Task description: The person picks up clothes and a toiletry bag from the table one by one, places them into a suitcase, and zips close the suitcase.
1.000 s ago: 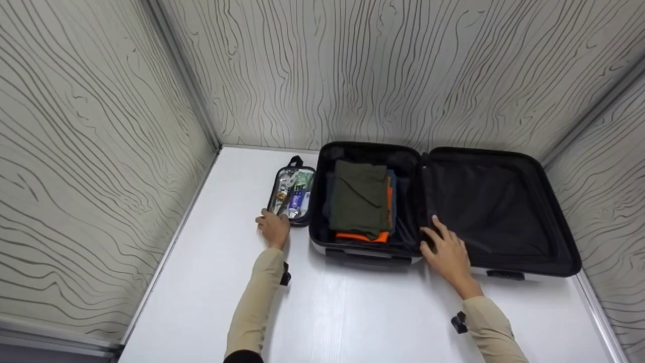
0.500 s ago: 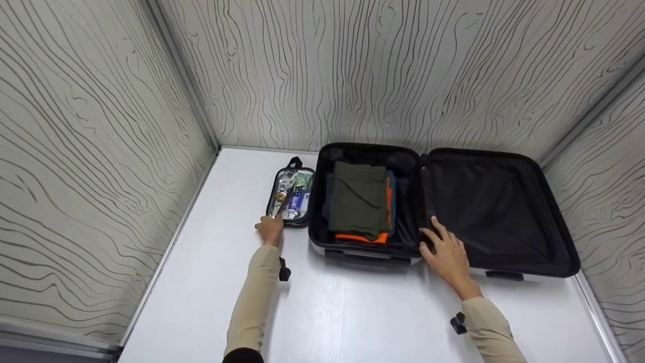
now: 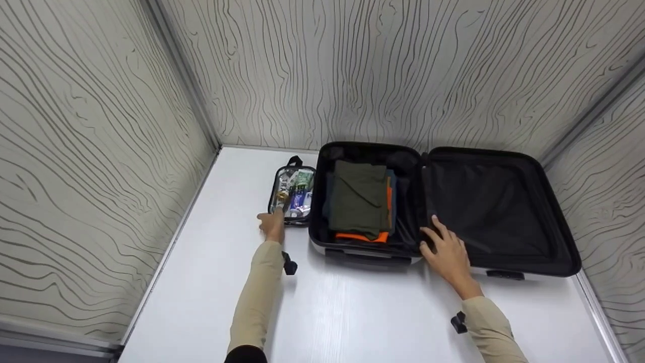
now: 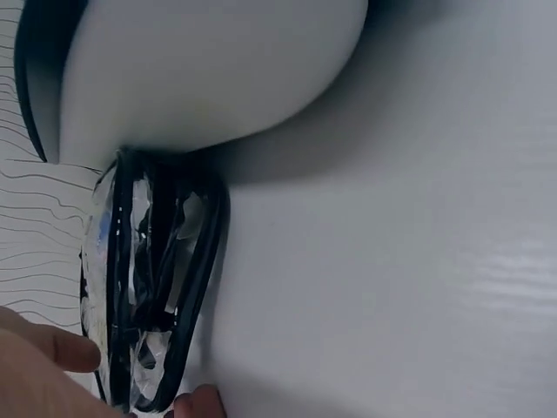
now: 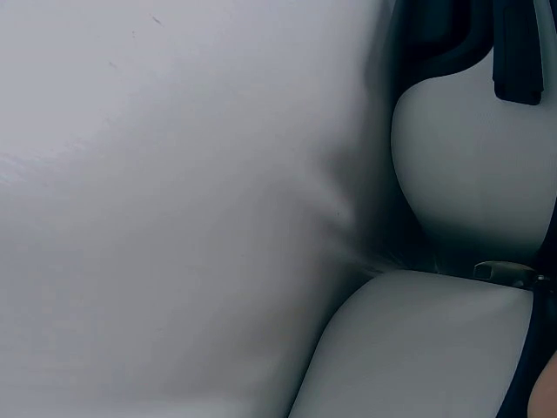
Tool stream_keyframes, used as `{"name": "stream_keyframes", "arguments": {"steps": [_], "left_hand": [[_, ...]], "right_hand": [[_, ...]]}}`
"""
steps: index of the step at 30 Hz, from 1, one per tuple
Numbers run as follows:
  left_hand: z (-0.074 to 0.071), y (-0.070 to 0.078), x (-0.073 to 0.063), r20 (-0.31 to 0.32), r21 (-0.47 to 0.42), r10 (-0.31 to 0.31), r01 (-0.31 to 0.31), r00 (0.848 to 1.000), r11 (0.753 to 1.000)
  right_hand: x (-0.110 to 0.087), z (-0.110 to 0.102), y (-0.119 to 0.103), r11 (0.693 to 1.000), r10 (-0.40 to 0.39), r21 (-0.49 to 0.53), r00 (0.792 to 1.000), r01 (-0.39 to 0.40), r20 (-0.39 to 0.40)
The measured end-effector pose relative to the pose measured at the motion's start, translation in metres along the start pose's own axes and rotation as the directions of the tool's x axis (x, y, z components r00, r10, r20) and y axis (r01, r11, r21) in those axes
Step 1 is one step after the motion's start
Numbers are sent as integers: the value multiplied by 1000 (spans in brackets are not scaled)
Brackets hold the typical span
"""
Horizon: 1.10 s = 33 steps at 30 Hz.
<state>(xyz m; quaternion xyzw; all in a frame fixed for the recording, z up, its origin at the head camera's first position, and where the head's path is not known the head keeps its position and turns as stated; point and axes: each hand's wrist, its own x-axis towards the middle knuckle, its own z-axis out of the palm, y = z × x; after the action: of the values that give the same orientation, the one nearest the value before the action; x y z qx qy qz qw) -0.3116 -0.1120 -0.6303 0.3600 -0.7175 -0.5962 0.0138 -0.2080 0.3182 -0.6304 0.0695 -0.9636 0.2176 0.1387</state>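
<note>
A clear toiletry bag [image 3: 297, 189] with black trim lies left of the opened suitcase, with tubes and other small items showing through its top. My left hand [image 3: 272, 225] grips its near left corner. In the left wrist view, the thumb [image 4: 74, 351] lies on the clear face and fingertips [image 4: 202, 404] show at the opposite side. My right hand [image 3: 447, 254] rests on the near end of the suitcase [image 3: 368, 260], by the hinge between its halves. Its fingers are spread and loosely bent. Only a sliver of that hand shows in the right wrist view.
Folded clothes [image 3: 359, 199], olive on top with orange and blue below, lie stacked in the suitcase's left half. The black-lined lid [image 3: 496, 212] is laid open to the right. Patterned walls [image 3: 322, 75] border the white table [image 3: 332, 312] at the back and sides.
My left hand has shifted on the toiletry bag's near corner, and its thumb now reaches over the clear top. The bag stays nearly in place. My right hand has not moved.
</note>
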Motion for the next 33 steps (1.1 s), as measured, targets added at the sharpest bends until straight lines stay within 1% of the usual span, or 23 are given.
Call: {"name": "stream_keyframes", "arguments": {"steps": [2, 5, 8, 9, 11, 13, 15, 16, 19, 21, 23, 25, 28, 30, 33], "left_hand": [[1, 2, 1, 38, -92, -27, 31, 999, 995], [2, 4, 5, 88, -190, -70, 85, 994, 978], [5, 3, 9, 77, -238, -116, 131, 990, 962], [6, 2, 11, 60, -240, -125, 135, 990, 961], [9, 0, 13, 41, -268, -155, 160, 987, 950], [9, -3, 16, 31, -283, -170, 172, 985, 943], [8, -4, 15, 22, -286, -175, 174, 984, 942], [7, -4, 15, 31, -297, -185, 186, 982, 937], [5, -6, 13, 45, -288, -179, 185, 983, 940], [4, -8, 13, 68, -287, -157, 170, 985, 943], [3, -10, 13, 92, -302, -130, 152, 987, 941], [2, -11, 14, 120, -327, -107, 141, 987, 934], [0, -13, 15, 158, -340, -105, 153, 982, 928], [0, -14, 15, 176, -331, -101, 155, 979, 931], [0, -14, 17, 189, -309, -70, 127, 980, 943]], "right_hand": [[0, 0, 0, 1000, -11, -3, 1000, 11, -13], [0, 0, 1, 1000, -13, -4, 1000, 12, -20], [0, 0, 1, 1000, -6, -2, 1000, 6, -14], [0, 0, 1, 1000, -3, -2, 1000, 3, -11], [0, -1, 0, 1000, 1, 2, 1000, -1, -4], [0, -1, 0, 1000, 5, 7, 1000, -5, 5], [0, -1, -1, 1000, 8, 8, 1000, -8, 10], [0, -1, -1, 1000, 10, 8, 1000, -10, 11], [0, -1, -1, 1000, 10, 11, 1000, -10, 12], [0, -1, -1, 1000, 9, 14, 1000, -10, 12], [0, -1, -1, 1000, 8, 16, 1000, -9, 11], [1, -1, -1, 1000, 10, 14, 1000, -10, 10], [1, -2, -2, 1000, 6, 10, 1000, -6, 4], [0, -3, -2, 1000, 4, 12, 1000, -4, 6], [0, -3, -2, 1000, 5, 12, 1000, -5, 10]]}}
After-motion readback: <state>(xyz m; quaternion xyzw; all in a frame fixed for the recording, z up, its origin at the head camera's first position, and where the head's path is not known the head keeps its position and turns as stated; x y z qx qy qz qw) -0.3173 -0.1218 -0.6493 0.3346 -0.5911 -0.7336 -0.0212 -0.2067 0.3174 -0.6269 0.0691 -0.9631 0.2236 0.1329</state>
